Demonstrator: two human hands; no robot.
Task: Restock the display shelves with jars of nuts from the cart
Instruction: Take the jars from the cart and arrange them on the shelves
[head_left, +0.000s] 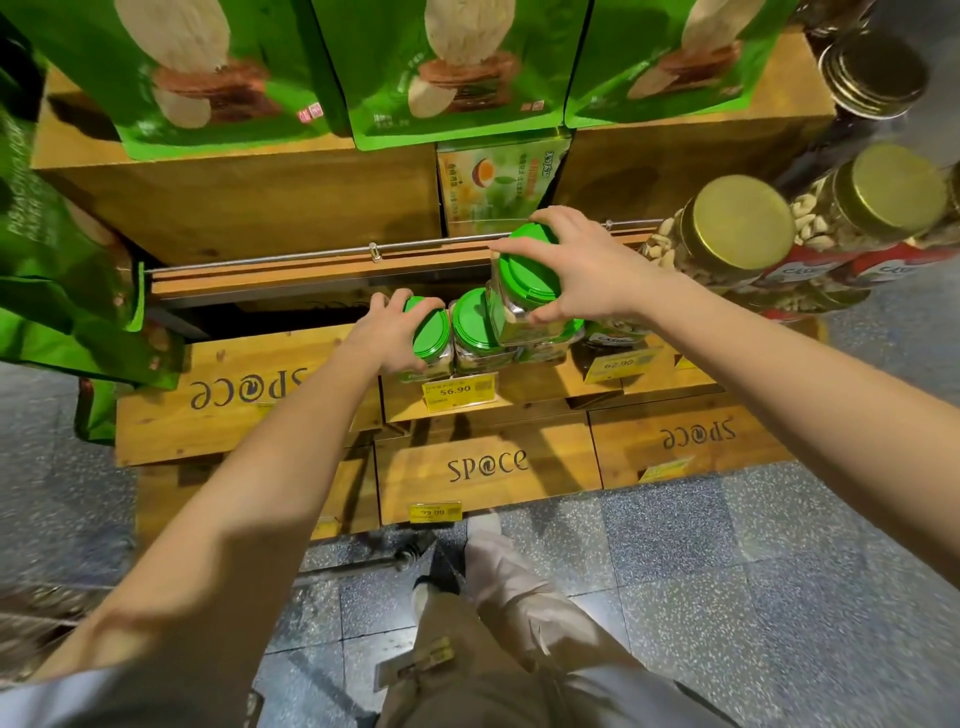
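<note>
Several clear jars of nuts with green lids stand on a wooden shelf crate. My left hand grips the leftmost green-lidded jar from its left side. A second jar stands right beside it. My right hand grips the lid of a third green-lidded jar that sits higher, stacked on top of the jars below. The cart is out of view.
Gold-lidded cashew jars are stacked at the right. Green snack bags stand on upper wooden boxes, and a metal rail runs along the shelf above. Yellow price tags hang on the crates. My legs stand on the speckled floor below.
</note>
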